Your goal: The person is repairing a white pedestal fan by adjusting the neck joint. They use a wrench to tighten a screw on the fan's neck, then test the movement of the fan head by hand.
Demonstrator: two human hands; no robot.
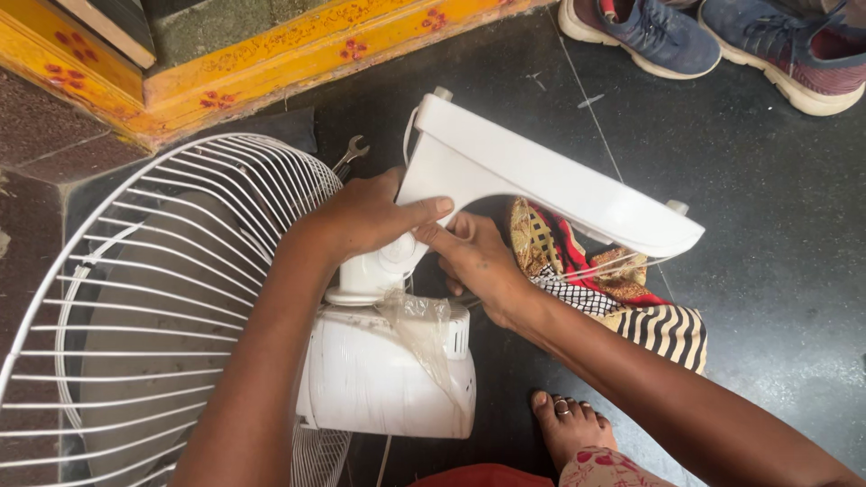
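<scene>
Head view shows the white fan (388, 361) lying on the dark floor (767, 271). Left hand (374, 216) wraps its neck, right hand (478, 266) pinches under the base (541, 180). Hard, smooth plastic, probably top-heavy, so the neck seems the best hold

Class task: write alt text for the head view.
Two hands, left hand and right hand, grip the white fan stand above its motor housing. A wire fan guard lies left; patterned cloth lies on the dark floor.
</scene>
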